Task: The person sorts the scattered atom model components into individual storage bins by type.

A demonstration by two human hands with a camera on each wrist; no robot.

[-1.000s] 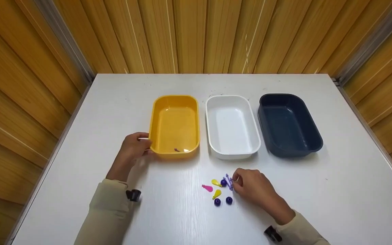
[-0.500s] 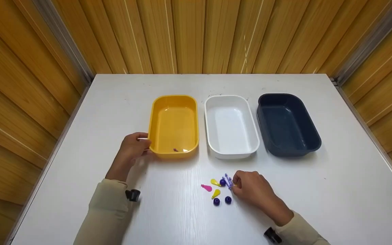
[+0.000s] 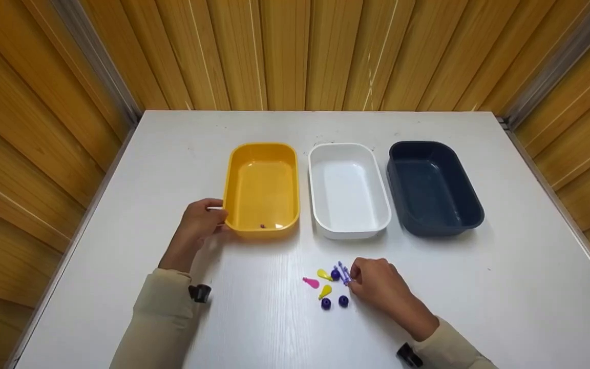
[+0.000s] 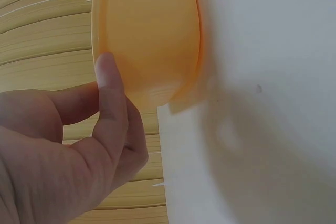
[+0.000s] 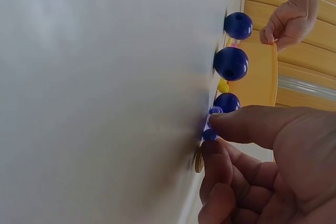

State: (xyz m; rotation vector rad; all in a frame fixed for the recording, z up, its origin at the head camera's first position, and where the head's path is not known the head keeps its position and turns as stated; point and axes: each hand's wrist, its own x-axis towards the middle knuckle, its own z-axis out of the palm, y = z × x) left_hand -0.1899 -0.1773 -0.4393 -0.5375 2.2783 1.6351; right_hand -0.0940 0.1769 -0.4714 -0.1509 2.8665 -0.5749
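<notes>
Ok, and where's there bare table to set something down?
The table is free right of the dark bin and right hand, left of the yellow bin and left hand, and between that hand and the pink piece. It's crowded just left of the right hand: balls, purple sticks, yellow pieces. The gaps beside the white bin are narrow.

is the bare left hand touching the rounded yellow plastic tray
Touching: the left wrist view shows the bare left hand with a fingertip laid over the edge of the rounded yellow plastic tray, no gap between them.
</notes>
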